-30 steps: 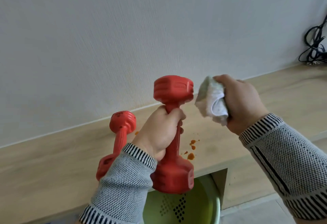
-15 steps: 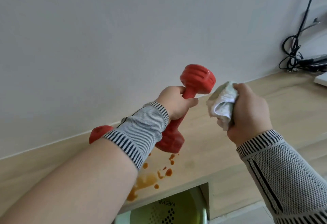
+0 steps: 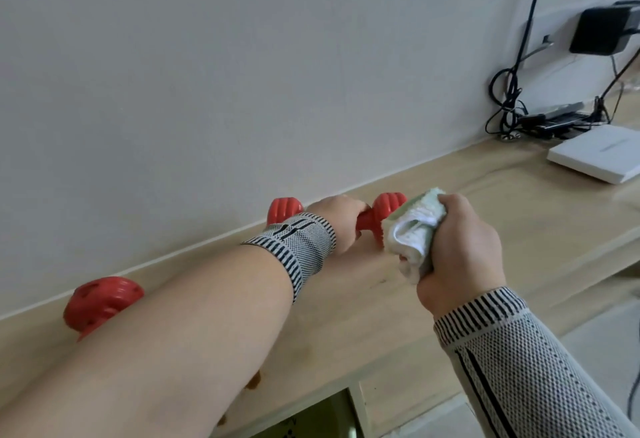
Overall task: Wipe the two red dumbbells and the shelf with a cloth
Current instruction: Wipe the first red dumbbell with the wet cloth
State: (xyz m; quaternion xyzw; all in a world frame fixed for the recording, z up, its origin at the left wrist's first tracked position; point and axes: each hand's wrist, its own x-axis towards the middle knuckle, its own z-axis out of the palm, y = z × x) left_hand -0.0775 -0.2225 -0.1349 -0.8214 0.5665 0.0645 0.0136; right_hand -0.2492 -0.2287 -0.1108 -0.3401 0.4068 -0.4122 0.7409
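My left hand (image 3: 341, 221) grips the handle of a red dumbbell (image 3: 389, 209) that lies sideways on the wooden shelf (image 3: 519, 216), close to the wall. One of its heads shows left of my wrist, the other to the right. My right hand (image 3: 460, 250) is closed around a bunched white and pale green cloth (image 3: 414, 230), which sits against the dumbbell's right head. The second red dumbbell (image 3: 102, 302) lies at the far left of the shelf, mostly hidden behind my left forearm. Orange stains (image 3: 254, 382) peek out below that forearm near the shelf's front edge.
A flat white box (image 3: 599, 157) rests on the shelf at the right. Behind it lie black cables (image 3: 509, 105) and a black adapter (image 3: 602, 31) plugged into the wall. An opening below the shelf's front edge (image 3: 311, 418) shows something green.
My left hand has lowered the dumbbell from mid-air onto the shelf, farther back toward the wall. My right hand with the cloth has followed it to the dumbbell's right head. The view has shifted right.
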